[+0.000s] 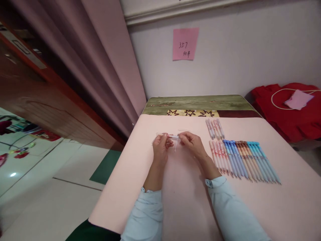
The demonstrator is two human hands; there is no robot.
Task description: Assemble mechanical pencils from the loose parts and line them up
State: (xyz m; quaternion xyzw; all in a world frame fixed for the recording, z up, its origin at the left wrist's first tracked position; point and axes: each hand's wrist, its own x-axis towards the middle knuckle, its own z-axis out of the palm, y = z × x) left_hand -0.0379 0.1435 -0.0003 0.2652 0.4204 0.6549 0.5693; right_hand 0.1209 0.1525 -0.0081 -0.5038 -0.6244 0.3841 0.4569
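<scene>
Both hands meet over the pink table cover (190, 201). My left hand (161, 147) is closed in a pinch on a clear pen barrel (163, 135) that lies level and points right. My right hand (192, 143) is closed on the other end of that pen, and a thin white refill (176, 146) hangs down between the two hands. Just right of my right hand lies a row of several pens (244, 160), pink, blue, brown and light blue. A small group of pink pens (215, 129) lies beyond that row.
The table stands against a white wall with a pink note (185, 44). A patterned cloth (195, 106) covers the table's far end. A red bag (288, 107) sits at the right. A curtain (100, 67) and a wooden door (37, 100) stand at the left.
</scene>
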